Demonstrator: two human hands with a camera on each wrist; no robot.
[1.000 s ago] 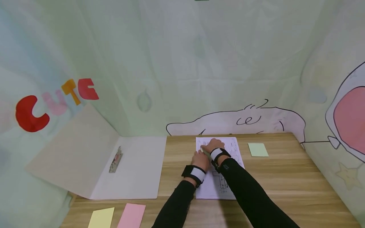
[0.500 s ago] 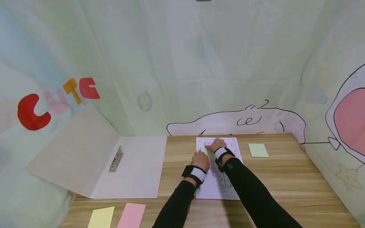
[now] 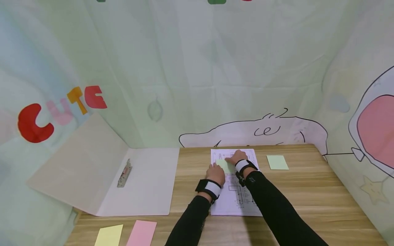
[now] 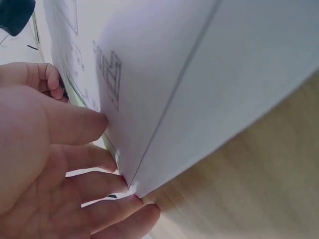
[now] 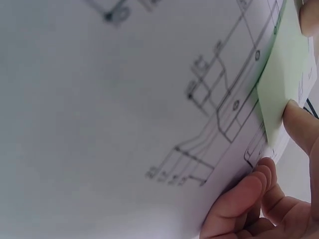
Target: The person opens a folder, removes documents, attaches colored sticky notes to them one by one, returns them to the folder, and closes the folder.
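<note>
A pale green sticky note (image 3: 225, 166) lies on the upper part of a stack of printed sheets (image 3: 229, 205) with line drawings. My left hand (image 3: 216, 175) rests at the sheets' left edge; in the left wrist view its fingers (image 4: 97, 185) are spread along that edge and the thumb reaches the note's side. At the note's right side is my right hand (image 3: 238, 156). Its thumb (image 5: 299, 122) presses the note (image 5: 283, 74) in the right wrist view, while its other fingers (image 5: 239, 201) are curled over the paper.
An opened folder (image 3: 150, 181) with a metal clip (image 3: 124, 174) stands at left, its cover raised. A second green note (image 3: 277, 162) lies at right. Yellow (image 3: 109, 235) and pink (image 3: 141, 233) notes lie near the front edge of the wooden table (image 3: 314, 198). A printed curtain (image 3: 197, 68) hangs behind.
My right hand has moved to the right across the green sticky note, uncovering more of it. My left hand has stayed at the sheets' left edge.
</note>
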